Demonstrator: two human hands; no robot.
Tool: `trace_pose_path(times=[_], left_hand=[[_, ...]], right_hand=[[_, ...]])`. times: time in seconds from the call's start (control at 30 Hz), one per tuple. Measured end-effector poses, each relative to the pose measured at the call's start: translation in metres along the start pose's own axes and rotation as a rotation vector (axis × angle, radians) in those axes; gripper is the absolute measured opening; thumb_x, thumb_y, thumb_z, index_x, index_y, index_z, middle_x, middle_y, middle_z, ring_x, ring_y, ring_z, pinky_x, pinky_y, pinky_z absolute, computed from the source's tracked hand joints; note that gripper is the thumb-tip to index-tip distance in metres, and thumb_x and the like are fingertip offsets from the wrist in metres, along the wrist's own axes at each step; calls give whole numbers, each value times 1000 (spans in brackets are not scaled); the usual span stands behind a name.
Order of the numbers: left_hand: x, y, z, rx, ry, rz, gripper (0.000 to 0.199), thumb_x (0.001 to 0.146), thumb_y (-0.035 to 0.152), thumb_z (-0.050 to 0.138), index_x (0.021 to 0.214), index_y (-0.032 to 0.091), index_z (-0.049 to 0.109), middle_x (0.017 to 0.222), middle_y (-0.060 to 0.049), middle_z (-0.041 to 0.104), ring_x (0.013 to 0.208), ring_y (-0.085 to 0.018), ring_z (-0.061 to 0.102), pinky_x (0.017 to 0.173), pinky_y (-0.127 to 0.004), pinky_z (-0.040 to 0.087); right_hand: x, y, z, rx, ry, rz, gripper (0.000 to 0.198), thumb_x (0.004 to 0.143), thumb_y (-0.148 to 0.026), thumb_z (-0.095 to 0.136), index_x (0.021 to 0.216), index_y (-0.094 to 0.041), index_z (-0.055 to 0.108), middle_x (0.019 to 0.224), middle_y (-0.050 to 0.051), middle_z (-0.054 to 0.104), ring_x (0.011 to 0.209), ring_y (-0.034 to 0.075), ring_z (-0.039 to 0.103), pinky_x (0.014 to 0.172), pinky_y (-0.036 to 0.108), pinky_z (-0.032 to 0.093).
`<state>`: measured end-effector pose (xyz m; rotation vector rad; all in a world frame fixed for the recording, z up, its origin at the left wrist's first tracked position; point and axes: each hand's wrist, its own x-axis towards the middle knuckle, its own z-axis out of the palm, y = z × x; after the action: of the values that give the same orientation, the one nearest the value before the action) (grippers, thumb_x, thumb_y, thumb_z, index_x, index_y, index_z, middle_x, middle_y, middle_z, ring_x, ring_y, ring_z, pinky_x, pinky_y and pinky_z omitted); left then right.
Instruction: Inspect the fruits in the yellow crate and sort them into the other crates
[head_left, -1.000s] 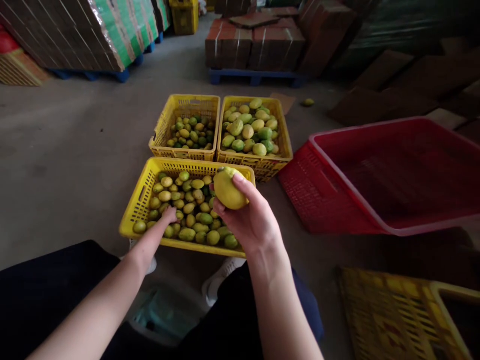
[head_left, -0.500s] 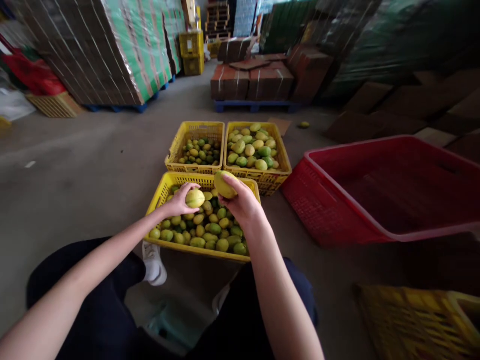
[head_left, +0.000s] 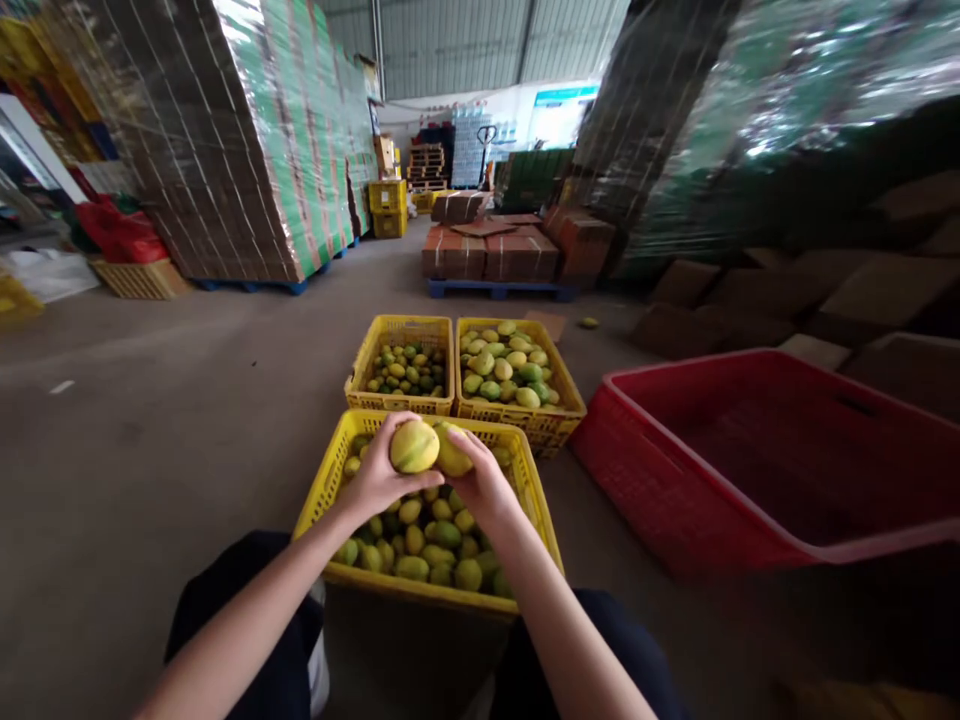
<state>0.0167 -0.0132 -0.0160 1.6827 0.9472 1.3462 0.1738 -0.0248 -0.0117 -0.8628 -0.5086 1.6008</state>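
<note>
Over the near yellow crate [head_left: 334,480], both of my hands are raised close together. My left hand [head_left: 381,470] is wrapped around an oval yellow fruit with a green streak [head_left: 414,446]. Another yellow-green oval fruit [head_left: 452,450] is held in my right hand [head_left: 484,480], right beside the first one and partly behind it. Below them, the crate is filled with many yellow and green fruits [head_left: 442,533], some hidden by my hands and forearms.
Behind stand two more yellow crates, one with smaller fruits [head_left: 405,368] and one heaped with larger fruits [head_left: 504,368]. A big red bin [head_left: 637,480] is at the right. Cartons [head_left: 521,258] on a blue pallet and wrapped stacks [head_left: 259,150] stand farther back.
My hands have come together, bringing the two fruits side by side. The view has tilted up, so the crates sit lower and more of the back wall shows.
</note>
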Motion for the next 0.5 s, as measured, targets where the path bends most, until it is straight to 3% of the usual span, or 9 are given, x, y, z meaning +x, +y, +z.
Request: trace_pose_path(times=[0.13, 0.23, 0.37, 0.5], left_hand=[[17, 3, 15, -585, 23, -458, 54, 74, 62, 77, 99, 17, 61, 77, -2, 66, 58, -14, 62, 51, -23, 49], [33, 7, 20, -845, 43, -709, 44, 85, 57, 66, 90, 13, 63, 67, -3, 64, 47, -12, 58, 44, -22, 48], [44, 8, 18, -987, 30, -826, 35, 94, 45, 56, 94, 12, 65, 67, -5, 66, 40, -12, 55, 35, -22, 44], [43, 11, 15, -1040, -4, -903, 32, 95, 42, 54, 90, 12, 65, 63, -5, 66, 38, -13, 54, 33, -23, 44]], right_hand=[[4, -5, 2, 116, 21, 103, 29, 63, -40, 84, 77, -19, 71, 66, 0, 69, 52, 12, 57, 44, 22, 45], [3, -12, 2, 169, 27, 70, 28, 66, -41, 82, 74, -19, 68, 59, -2, 63, 43, 8, 46, 35, 20, 35], [2, -18, -3, 123, -1, -25, 27, 71, -41, 79, 78, -18, 68, 62, 0, 65, 42, 9, 45, 33, 20, 31], [4, -22, -10, 135, 36, 11, 25, 69, -36, 79, 81, -18, 69, 73, 4, 72, 53, 14, 58, 39, 23, 44]])
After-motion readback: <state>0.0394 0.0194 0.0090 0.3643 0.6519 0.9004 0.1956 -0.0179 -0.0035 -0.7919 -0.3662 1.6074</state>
